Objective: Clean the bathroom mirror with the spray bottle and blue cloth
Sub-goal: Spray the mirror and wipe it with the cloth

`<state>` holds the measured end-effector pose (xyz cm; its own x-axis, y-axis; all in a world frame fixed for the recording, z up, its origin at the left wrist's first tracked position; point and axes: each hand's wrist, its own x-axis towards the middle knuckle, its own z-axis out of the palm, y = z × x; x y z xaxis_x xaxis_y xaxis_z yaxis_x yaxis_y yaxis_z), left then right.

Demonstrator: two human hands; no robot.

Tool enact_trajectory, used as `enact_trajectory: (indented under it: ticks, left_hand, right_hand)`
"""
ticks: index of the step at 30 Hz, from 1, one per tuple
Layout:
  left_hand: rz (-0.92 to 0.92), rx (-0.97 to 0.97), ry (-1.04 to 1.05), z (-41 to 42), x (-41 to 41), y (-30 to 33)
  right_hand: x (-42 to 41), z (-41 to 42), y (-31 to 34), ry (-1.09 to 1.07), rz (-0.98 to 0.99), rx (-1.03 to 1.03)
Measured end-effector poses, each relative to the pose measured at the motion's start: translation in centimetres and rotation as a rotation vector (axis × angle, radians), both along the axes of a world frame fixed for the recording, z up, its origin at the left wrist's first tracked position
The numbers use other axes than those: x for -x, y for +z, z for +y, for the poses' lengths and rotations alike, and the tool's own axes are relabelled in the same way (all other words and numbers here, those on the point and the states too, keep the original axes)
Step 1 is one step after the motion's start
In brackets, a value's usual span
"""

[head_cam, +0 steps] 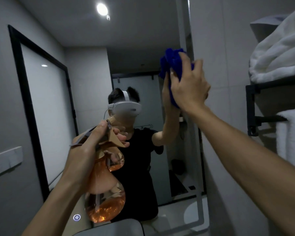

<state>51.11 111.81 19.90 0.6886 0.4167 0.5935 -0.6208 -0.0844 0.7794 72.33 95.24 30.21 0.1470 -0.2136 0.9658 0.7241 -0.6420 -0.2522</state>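
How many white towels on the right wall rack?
2. A folded white towel lies atop the black metal rack; another white towel hangs from its bar. More may sit outside the frame.

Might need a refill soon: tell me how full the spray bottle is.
Partly full. The spray bottle in the left hand shows amber liquid only in its bottom bulb; the upper body looks clear.

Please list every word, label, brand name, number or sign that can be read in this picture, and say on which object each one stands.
No words, brand names or numbers can be read.
Mirror: a small round lit icon near its lower edge, a symbol only, no letters.
Spray bottle: clear with orange liquid, no label visible.
Blue cloth: no tag or print visible.
Wall plate at left: blank.
White towels: no markings.
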Motion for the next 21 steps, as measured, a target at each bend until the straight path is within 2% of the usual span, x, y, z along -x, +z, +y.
enact_trajectory:
  ticks: [3,6,8,10,13,16,21]
  left_hand:
    - [-0.018,0.011,0.029,0.1,-0.3,0.2]
    - [-0.026,-0.015,0.076,0.2,-0.5,0.1]
    - [-0.027,-0.027,0.083,0.1,-0.4,0.0]
    - [-0.020,-0.043,0.074,0.2,-0.2,-0.2]
    - [-0.009,-0.061,0.063,0.5,0.1,-0.3]
    - [0.005,-0.053,0.056,0.6,0.3,-0.2]
    - [-0.004,-0.079,0.065,1.3,1.0,-0.4]
  right_hand:
    - [2.2,3.1,-3.8,0.065,-0.128,0.165]
    - [2.6,3.5,-11.2,0.067,-0.282,0.451]
    - [1.6,2.0,-15.5,0.036,-0.307,0.550]
    - [0.2,-0.2,-17.7,0.004,-0.265,0.504]
    - [-1.5,-3.3,-16.8,-0.024,-0.129,0.344]
    - [-2.7,-4.6,-12.0,-0.019,0.042,0.148]
    - [-1.8,-2.6,-2.2,0.004,0.118,-0.107]
